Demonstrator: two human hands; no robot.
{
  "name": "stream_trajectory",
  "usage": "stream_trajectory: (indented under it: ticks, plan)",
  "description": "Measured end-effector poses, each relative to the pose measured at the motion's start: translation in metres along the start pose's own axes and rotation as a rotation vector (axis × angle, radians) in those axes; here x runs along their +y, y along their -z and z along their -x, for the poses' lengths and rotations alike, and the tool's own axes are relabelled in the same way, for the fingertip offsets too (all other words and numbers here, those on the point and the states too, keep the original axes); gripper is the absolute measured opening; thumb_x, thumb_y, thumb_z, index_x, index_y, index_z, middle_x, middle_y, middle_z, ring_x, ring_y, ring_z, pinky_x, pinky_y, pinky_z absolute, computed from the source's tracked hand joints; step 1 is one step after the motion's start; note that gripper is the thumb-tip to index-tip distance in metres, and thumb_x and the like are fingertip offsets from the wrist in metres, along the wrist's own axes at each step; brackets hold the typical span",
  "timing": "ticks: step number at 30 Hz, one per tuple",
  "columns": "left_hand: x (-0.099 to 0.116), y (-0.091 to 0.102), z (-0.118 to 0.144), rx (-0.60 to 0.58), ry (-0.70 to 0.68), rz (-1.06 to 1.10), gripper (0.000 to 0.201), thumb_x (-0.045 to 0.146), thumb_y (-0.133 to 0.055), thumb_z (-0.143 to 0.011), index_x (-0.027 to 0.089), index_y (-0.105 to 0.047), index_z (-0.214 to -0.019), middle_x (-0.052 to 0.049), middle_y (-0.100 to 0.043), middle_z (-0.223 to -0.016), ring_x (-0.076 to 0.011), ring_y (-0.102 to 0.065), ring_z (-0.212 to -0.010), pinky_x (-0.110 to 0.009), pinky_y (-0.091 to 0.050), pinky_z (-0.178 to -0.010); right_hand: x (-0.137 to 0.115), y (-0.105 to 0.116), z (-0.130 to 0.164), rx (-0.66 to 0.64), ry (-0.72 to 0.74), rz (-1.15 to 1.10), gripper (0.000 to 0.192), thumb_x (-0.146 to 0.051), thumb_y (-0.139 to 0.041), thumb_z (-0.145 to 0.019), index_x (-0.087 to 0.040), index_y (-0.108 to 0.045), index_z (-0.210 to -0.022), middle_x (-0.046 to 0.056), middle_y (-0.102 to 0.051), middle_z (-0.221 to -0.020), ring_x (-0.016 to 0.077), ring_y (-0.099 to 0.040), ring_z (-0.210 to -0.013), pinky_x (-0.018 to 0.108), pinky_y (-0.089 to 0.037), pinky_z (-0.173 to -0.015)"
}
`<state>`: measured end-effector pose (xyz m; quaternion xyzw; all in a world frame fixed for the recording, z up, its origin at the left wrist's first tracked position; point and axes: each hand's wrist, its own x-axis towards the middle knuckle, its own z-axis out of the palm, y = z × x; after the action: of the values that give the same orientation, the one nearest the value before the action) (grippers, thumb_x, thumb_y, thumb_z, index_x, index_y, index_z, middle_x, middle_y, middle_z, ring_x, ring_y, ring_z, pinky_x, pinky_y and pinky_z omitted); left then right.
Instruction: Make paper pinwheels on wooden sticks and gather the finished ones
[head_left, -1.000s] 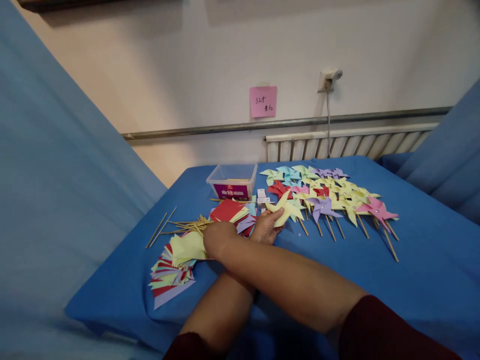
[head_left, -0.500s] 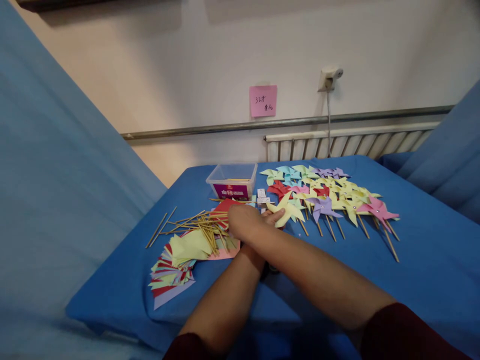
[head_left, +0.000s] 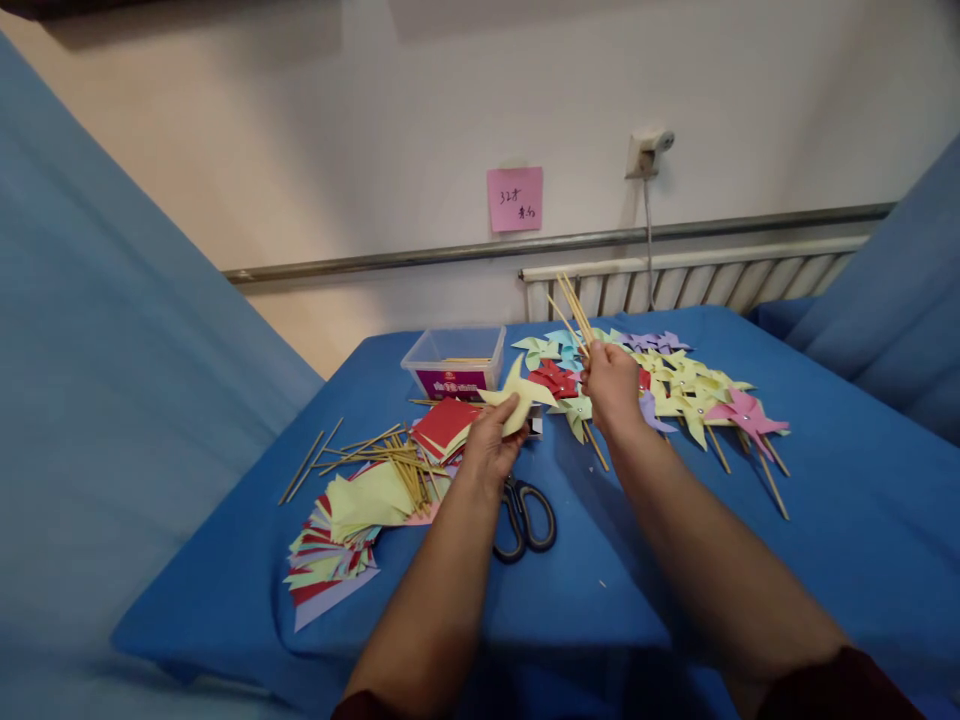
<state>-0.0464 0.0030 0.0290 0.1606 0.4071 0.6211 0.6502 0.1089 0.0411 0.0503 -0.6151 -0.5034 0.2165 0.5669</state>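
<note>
Blue-draped tabletop (head_left: 840, 500); from afar I see left hand (head_left: 491, 445) pinching a yellow pinwheel head (head_left: 519, 394) mid-frame, right hand (head_left: 611, 385) clutching thin sticks (head_left: 576, 310); finished-looking pinwheels (head_left: 745, 416) crowd centre-right, unassembled paper (head_left: 367, 500) and loose sticks (head_left: 409, 480) left.

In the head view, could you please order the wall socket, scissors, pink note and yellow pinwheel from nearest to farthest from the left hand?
1. Yellow pinwheel: held in the left hand.
2. Scissors: close beside that hand, toward the right.
3. Pink note: on the wall ahead.
4. Wall socket: same wall, farther right.
</note>
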Motion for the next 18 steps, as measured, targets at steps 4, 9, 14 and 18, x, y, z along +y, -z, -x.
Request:
stream_trajectory:
  ticks: [4, 9, 14, 18]
  plan:
    - [0.034, 0.000, 0.006, 0.066, -0.162, 0.124, 0.012, 0.009, -0.071, -0.075, 0.012, -0.065, -0.085, -0.004, -0.071, -0.076, -0.0125, -0.066, -0.061, -0.020, -0.052, -0.052, 0.021, -0.012, 0.019, -0.095, -0.054, 0.271, 0.041, -0.033, -0.032, -0.095, -0.015, -0.064, -0.078, 0.006, -0.066, -0.069, 0.0178, -0.055, -0.062, 0.026, -0.037, -0.056]
    - [0.049, 0.004, 0.004, 0.109, -0.224, 0.228, 0.008, 0.007, -0.066, -0.080, 0.012, -0.064, -0.086, -0.002, -0.070, -0.073, -0.0108, -0.066, -0.059, -0.019, -0.053, -0.053, 0.014, -0.036, 0.063, -0.354, 0.045, 0.575, 0.036, -0.028, -0.032, -0.098, -0.015, -0.066, -0.096, 0.012, -0.072, -0.089, 0.0220, -0.067, -0.078, 0.028, -0.042, -0.064]
    - [0.044, 0.007, 0.000, 0.118, -0.191, 0.223, 0.008, 0.007, -0.067, -0.078, 0.012, -0.064, -0.084, -0.002, -0.069, -0.071, -0.0122, -0.065, -0.057, -0.020, -0.051, -0.049, 0.005, -0.045, 0.090, -0.481, 0.163, 0.693, 0.033, -0.022, -0.034, -0.098, -0.011, -0.064, -0.101, 0.018, -0.072, -0.093, 0.0233, -0.070, -0.082, 0.028, -0.046, -0.066]
    - [0.041, 0.008, -0.002, 0.110, -0.194, 0.228, 0.010, 0.006, -0.068, -0.077, 0.012, -0.064, -0.085, -0.003, -0.070, -0.074, -0.0121, -0.065, -0.058, -0.020, -0.051, -0.049, 0.005, -0.045, 0.100, -0.560, 0.222, 0.778, 0.033, -0.020, -0.035, -0.097, -0.008, -0.065, -0.100, 0.019, -0.071, -0.091, 0.0243, -0.071, -0.082, 0.029, -0.049, -0.066]
